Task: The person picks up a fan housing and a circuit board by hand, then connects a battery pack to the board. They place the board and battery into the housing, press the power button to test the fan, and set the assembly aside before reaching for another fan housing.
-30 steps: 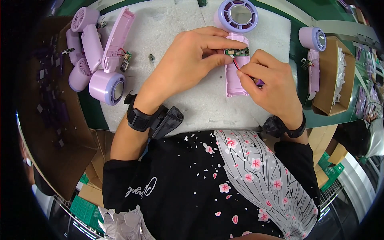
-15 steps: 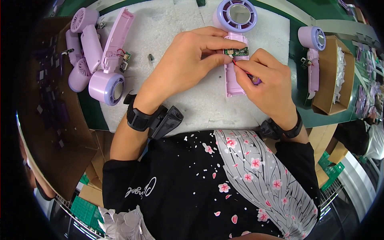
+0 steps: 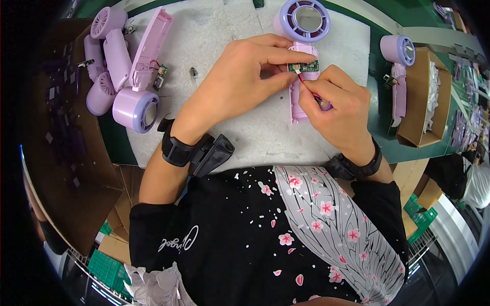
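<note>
Below the fan head, the loosely curled left hand holds the circuit board, the right hand pinching wires whose plug newly shows (perhaps seated).

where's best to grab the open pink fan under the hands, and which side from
Probably by its round head, coming from the right: it is broad, sits at the far end beyond the left hand and right hand, and has bare foam mat on that side. The handle looks worse: circuit board, red wire and both hands crowd it.
</note>
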The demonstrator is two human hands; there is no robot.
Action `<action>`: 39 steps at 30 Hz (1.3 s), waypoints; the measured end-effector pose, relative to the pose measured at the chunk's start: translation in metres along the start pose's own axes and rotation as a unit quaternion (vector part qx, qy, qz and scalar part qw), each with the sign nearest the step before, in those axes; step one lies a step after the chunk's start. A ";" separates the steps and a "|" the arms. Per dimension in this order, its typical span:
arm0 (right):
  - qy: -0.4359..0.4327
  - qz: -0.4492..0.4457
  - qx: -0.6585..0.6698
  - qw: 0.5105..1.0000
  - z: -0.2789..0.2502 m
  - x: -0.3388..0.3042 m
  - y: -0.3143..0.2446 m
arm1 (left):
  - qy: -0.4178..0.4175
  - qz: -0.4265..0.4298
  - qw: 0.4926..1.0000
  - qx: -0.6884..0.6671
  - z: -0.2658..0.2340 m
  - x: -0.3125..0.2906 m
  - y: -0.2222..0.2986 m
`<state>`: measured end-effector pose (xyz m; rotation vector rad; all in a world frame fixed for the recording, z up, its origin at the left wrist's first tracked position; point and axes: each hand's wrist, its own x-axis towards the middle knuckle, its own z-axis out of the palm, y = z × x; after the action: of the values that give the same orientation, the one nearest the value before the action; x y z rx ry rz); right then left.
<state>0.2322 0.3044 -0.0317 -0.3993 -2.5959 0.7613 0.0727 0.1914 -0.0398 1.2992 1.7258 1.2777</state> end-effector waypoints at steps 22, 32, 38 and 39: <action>-0.027 0.058 0.056 0.996 -0.015 0.023 0.012 | 0.041 0.029 0.997 0.059 0.005 0.002 0.002; -0.020 -0.042 0.090 0.995 0.005 0.026 0.027 | 0.016 -0.014 0.995 0.100 -0.006 -0.003 0.011; 0.013 -0.016 0.093 0.995 0.021 0.025 0.023 | 0.027 -0.011 0.994 0.107 -0.010 -0.008 0.005; 0.015 -0.018 0.095 0.995 0.024 0.025 0.024 | 0.032 -0.013 0.994 0.103 -0.010 -0.010 0.003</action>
<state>0.2032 0.3227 -0.0563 -0.3037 -2.4693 0.9711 0.0674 0.1790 -0.0345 1.3593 1.9553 1.1622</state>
